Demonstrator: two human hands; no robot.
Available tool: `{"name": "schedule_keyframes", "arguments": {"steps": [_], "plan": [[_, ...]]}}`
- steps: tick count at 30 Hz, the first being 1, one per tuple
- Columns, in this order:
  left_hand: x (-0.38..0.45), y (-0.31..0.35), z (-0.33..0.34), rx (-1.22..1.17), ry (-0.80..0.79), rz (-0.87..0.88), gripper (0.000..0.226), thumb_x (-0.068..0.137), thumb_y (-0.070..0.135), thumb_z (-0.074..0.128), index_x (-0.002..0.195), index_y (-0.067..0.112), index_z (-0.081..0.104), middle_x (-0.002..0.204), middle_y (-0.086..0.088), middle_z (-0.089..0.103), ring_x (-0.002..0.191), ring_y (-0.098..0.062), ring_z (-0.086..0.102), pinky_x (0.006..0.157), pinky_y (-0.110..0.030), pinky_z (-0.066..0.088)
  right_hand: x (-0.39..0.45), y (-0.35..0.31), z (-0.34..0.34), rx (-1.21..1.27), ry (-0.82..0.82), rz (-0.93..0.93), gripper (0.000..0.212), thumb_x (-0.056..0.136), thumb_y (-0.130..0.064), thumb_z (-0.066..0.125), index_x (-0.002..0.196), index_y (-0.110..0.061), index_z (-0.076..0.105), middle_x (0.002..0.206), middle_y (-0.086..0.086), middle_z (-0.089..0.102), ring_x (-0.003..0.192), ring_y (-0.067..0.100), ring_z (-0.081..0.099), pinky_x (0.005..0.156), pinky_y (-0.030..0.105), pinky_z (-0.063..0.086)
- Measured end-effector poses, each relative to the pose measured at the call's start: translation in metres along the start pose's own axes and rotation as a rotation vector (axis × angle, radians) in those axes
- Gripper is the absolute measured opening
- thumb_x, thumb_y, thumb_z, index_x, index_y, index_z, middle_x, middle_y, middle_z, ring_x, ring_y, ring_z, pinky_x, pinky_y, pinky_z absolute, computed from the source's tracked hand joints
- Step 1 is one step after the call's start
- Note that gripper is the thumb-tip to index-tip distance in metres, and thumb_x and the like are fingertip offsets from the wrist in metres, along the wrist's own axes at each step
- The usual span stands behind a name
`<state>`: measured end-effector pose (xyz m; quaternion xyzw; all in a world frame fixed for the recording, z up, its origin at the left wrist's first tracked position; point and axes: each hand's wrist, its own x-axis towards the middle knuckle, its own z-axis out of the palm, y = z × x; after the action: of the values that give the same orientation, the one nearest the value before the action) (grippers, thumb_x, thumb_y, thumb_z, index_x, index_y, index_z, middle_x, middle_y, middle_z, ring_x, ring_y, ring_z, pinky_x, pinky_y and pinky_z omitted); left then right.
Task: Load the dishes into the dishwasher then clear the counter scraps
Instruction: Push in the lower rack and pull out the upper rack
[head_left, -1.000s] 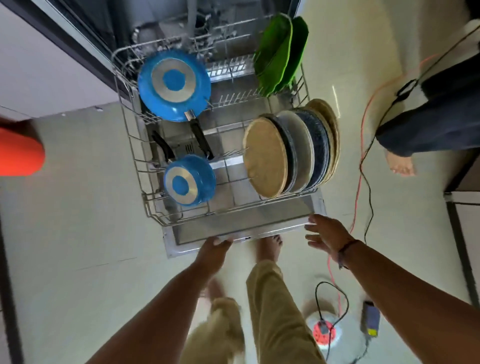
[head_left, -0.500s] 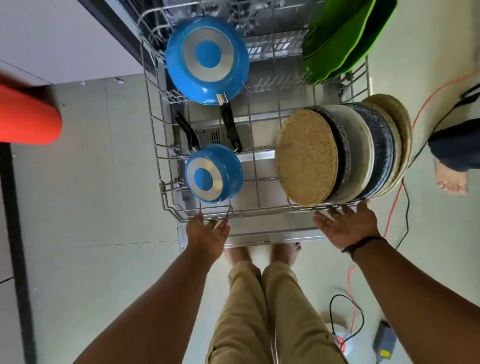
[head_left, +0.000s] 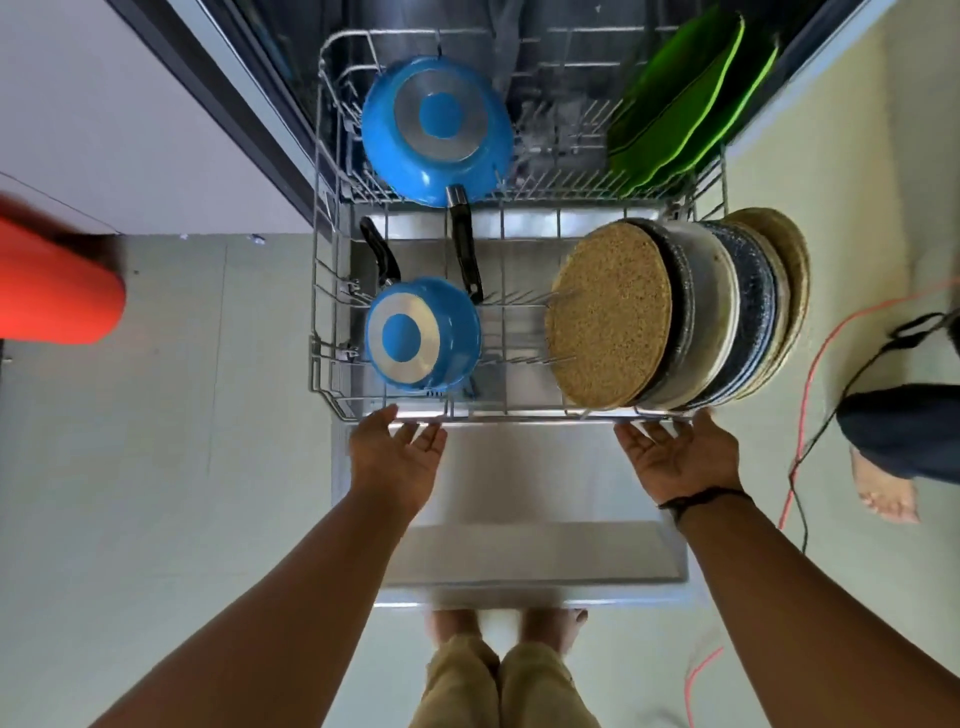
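Observation:
The wire dishwasher rack (head_left: 322, 291) stands partly out over the open dishwasher door (head_left: 530, 499). It holds a large blue pan (head_left: 436, 130) at the back left, a small blue saucepan (head_left: 421, 335) at the front left, green plates (head_left: 685, 98) at the back right, and a row of several upright plates (head_left: 675, 312) with a cork-coloured one in front. My left hand (head_left: 397, 457) touches the rack's front rail at the left, fingers straight. My right hand (head_left: 675, 457) touches the same rail at the right, palm up and fingers straight.
An orange object (head_left: 52, 286) juts in at the left edge. Another person's foot (head_left: 883, 488) and dark clothing stand on the floor at the right, beside an orange cable (head_left: 810, 374) and a black cable. My own feet (head_left: 498, 623) are below the door's edge.
The rack has slid further into the dishwasher, away from the door's front edge. Both hands went from the door's edge up to the rack's front rail and moved in with it.

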<state>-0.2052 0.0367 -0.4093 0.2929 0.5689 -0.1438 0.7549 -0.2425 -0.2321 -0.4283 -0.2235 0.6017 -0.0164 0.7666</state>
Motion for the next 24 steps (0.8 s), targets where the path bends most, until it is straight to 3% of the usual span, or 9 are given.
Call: {"name": "schedule_keyframes", "arguments": {"steps": [3, 5, 8, 12, 14, 17, 20, 22, 24], "plan": [[0.015, 0.020, 0.035, 0.016, -0.113, 0.003, 0.011, 0.092, 0.012, 0.043, 0.099, 0.009, 0.050, 0.122, -0.016, 0.045, 0.123, -0.038, 0.048, 0.109, -0.046, 0.036, 0.018, -0.016, 0.041, 0.030, -0.072, -0.041, 0.039, 0.100, -0.036, 0.038, 0.131, -0.014, 0.045, 0.143, 0.017, 0.039, 0.129, 0.034, 0.044, 0.101, 0.054, 0.039], [0.024, 0.032, 0.055, 0.068, -0.201, 0.026, 0.008, 0.089, 0.009, 0.042, 0.087, 0.008, 0.051, 0.112, -0.014, 0.050, 0.112, -0.034, 0.055, 0.105, -0.044, 0.042, 0.029, -0.027, 0.068, 0.046, -0.142, -0.058, 0.034, 0.100, -0.037, 0.037, 0.124, -0.015, 0.048, 0.142, 0.017, 0.042, 0.123, 0.034, 0.048, 0.104, 0.053, 0.038], [0.046, 0.050, 0.083, 0.134, -0.281, 0.090, 0.012, 0.088, 0.009, 0.041, 0.086, 0.009, 0.053, 0.105, -0.009, 0.055, 0.113, -0.031, 0.056, 0.103, -0.045, 0.042, 0.044, -0.041, 0.107, 0.038, -0.230, -0.102, 0.043, 0.101, -0.041, 0.032, 0.130, -0.015, 0.048, 0.138, 0.015, 0.047, 0.112, 0.033, 0.054, 0.105, 0.050, 0.038], [0.073, 0.070, 0.122, 0.226, -0.363, 0.193, 0.016, 0.093, 0.012, 0.038, 0.099, 0.013, 0.052, 0.100, -0.002, 0.058, 0.121, -0.026, 0.052, 0.100, -0.043, 0.043, 0.064, -0.059, 0.152, -0.054, -0.336, -0.125, 0.057, 0.099, -0.045, 0.029, 0.149, -0.017, 0.029, 0.150, 0.013, 0.034, 0.131, 0.034, 0.042, 0.106, 0.046, 0.035], [0.081, 0.078, 0.141, 0.284, -0.394, 0.259, 0.023, 0.096, 0.012, 0.032, 0.106, 0.015, 0.052, 0.103, -0.001, 0.057, 0.115, -0.024, 0.051, 0.100, -0.043, 0.041, 0.070, -0.067, 0.171, -0.094, -0.357, -0.137, 0.061, 0.097, -0.047, 0.031, 0.152, -0.022, 0.022, 0.155, 0.009, 0.028, 0.134, 0.032, 0.036, 0.103, 0.043, 0.033], [0.097, 0.090, 0.168, 0.368, -0.439, 0.350, 0.025, 0.093, 0.008, 0.035, 0.096, 0.024, 0.055, 0.105, 0.000, 0.054, 0.111, -0.019, 0.050, 0.097, -0.041, 0.042, 0.082, -0.077, 0.200, -0.153, -0.407, -0.192, 0.064, 0.096, -0.050, 0.032, 0.153, -0.025, 0.019, 0.155, 0.006, 0.028, 0.136, 0.031, 0.034, 0.108, 0.042, 0.030], [0.106, 0.101, 0.191, 0.480, -0.456, 0.434, 0.024, 0.091, 0.010, 0.041, 0.094, 0.029, 0.055, 0.091, 0.005, 0.059, 0.088, -0.010, 0.055, 0.095, -0.038, 0.043, 0.093, -0.088, 0.222, -0.226, -0.469, -0.237, 0.064, 0.094, -0.052, 0.033, 0.151, -0.023, 0.026, 0.150, 0.005, 0.036, 0.131, 0.030, 0.040, 0.096, 0.040, 0.040], [0.112, 0.108, 0.206, 0.562, -0.459, 0.500, 0.017, 0.091, 0.010, 0.043, 0.096, 0.022, 0.055, 0.082, 0.003, 0.054, 0.072, -0.009, 0.053, 0.091, -0.034, 0.045, 0.098, -0.093, 0.234, -0.280, -0.486, -0.259, 0.065, 0.094, -0.050, 0.032, 0.153, -0.025, 0.020, 0.156, 0.003, 0.026, 0.142, 0.030, 0.026, 0.112, 0.045, 0.026], [0.114, 0.109, 0.214, 0.700, -0.450, 0.605, 0.016, 0.093, 0.009, 0.045, 0.106, 0.014, 0.052, 0.082, 0.002, 0.053, 0.071, -0.009, 0.057, 0.086, -0.031, 0.048, 0.101, -0.091, 0.243, -0.338, -0.509, -0.280, 0.063, 0.096, -0.048, 0.031, 0.152, -0.026, 0.017, 0.159, 0.002, 0.019, 0.146, 0.028, 0.016, 0.115, 0.046, 0.016]]}}
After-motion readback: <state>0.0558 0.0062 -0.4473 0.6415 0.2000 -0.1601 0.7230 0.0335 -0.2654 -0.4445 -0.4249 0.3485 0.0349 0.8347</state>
